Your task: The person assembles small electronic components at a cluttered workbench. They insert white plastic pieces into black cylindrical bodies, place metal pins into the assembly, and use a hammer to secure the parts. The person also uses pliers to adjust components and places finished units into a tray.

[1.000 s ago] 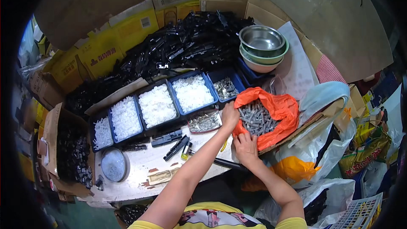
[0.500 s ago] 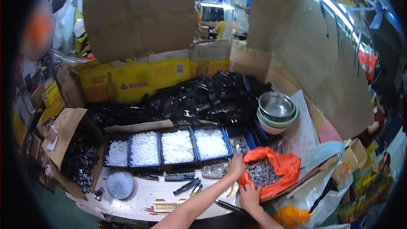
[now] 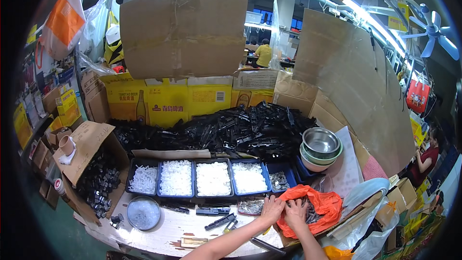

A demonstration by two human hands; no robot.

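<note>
My left hand [image 3: 273, 209] is at the left rim of an orange plastic bag [image 3: 331, 207], its fingers bent and closed on the edge. Close beside it, my right hand [image 3: 295, 211] has curled fingers on the same side of the bag, pinching the plastic near the opening; its fingertips are partly hidden. Inside the bag lie many small grey parts [image 3: 314, 214]. A clear bag of small metal parts [image 3: 251, 206] lies just left of my left hand. Black slide-shaped plastic pieces [image 3: 213, 210] rest on the white table [image 3: 166, 233].
Blue trays [image 3: 176, 194] of white plastic parts line the table, with a tray of metal parts [image 3: 279, 181] at their right. Behind is a heap of black plastic parts [image 3: 240, 127]. Stacked bowls [image 3: 321, 147] stand right, a round tin [image 3: 143, 213] left, beside a carton [image 3: 84, 151].
My left hand has moved down along the bag's left rim. My right hand has moved up from the near side to the rim, beside the left. The view has tilted upward.
</note>
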